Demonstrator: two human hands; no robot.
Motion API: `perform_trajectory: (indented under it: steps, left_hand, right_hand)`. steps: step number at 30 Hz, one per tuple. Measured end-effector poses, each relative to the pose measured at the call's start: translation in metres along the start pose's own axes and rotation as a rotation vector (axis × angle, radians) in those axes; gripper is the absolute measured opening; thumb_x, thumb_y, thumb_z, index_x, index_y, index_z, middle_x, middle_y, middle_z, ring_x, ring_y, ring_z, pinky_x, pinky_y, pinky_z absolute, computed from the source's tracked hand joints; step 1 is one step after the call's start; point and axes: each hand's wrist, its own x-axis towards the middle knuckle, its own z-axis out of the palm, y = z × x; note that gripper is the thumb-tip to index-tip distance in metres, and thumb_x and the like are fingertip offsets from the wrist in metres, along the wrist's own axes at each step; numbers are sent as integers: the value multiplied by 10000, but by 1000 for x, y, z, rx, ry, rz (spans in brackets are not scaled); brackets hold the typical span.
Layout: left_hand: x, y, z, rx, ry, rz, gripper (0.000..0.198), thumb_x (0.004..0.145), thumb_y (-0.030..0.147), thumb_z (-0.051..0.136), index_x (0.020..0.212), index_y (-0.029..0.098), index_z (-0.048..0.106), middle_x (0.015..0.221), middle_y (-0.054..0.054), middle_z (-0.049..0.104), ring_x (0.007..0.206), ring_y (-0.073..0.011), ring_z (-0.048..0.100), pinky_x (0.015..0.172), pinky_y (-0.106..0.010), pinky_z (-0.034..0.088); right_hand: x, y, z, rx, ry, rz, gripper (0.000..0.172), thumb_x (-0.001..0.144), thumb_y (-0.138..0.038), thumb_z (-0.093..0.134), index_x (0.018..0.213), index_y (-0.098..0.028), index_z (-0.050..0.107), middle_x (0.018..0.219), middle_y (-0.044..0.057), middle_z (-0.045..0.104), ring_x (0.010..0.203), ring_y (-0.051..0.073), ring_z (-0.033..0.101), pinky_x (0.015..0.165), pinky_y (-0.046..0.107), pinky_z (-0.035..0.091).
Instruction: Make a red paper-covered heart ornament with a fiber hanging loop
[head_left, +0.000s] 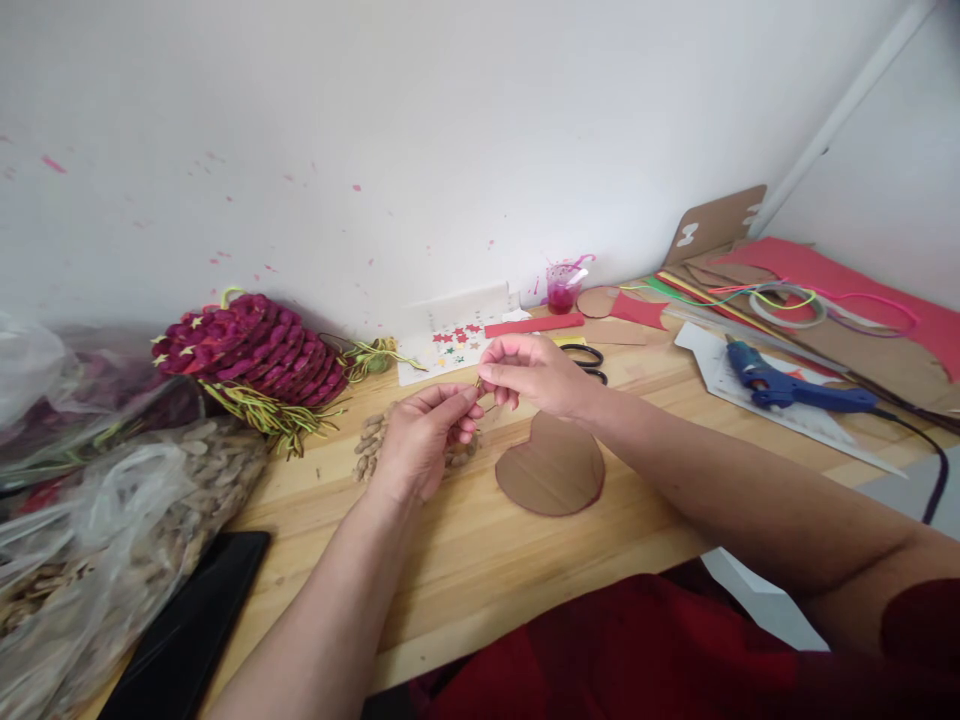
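My left hand (420, 432) and my right hand (531, 372) meet above the table, both closed in a pinch. Between the fingertips runs a thin yellowish strand (479, 383), mostly hidden, so its kind is hard to make out. Below my right hand a heart-shaped cardboard piece (551, 470) with a dark red edge lies flat. Unshelled peanuts (367, 447) lie in a pile, partly covered by my left hand. Just past my right hand are the black handles of scissors (583, 356).
Magenta decorated heart shapes (262, 350) with yarn tassels stand at the left, near a plastic bag of peanuts (210, 470) and a black flat object (195, 620). Star stickers (457, 337) and a cup of magenta paint (562, 290) lie behind. A blue glue gun (795, 390) rests at right.
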Motion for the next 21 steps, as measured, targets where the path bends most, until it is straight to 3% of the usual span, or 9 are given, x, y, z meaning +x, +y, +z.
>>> perform_trajectory:
  steps: [9,14,21]
  left_hand:
    - [1,0,-2,-10,23,7,241,658,290,855,779,118,737,648,-14,659,505,-47,528,490,-162,401]
    - [2,0,-1,18,29,26,244,664,304,861,746,119,725,636,-12,660,485,-41,524,472,-153,401]
    - [1,-1,-2,-21,-24,-17,301,656,304,882,849,113,753,670,-41,697,491,-52,547,466,-161,414]
  right_hand:
    - [1,-1,-1,-15,-68,22,282,807,-421,743,827,-151,667,711,14,639,591,101,593,471,200,476]
    - [0,0,-2,-115,-34,-29,225,783,-357,750,792,-150,664,707,11,645,587,93,549,498,209,454]
    - [-2,-2,-1,-245,28,-161,164,800,-309,699,750,-159,653,683,-12,607,612,102,520,571,247,403]
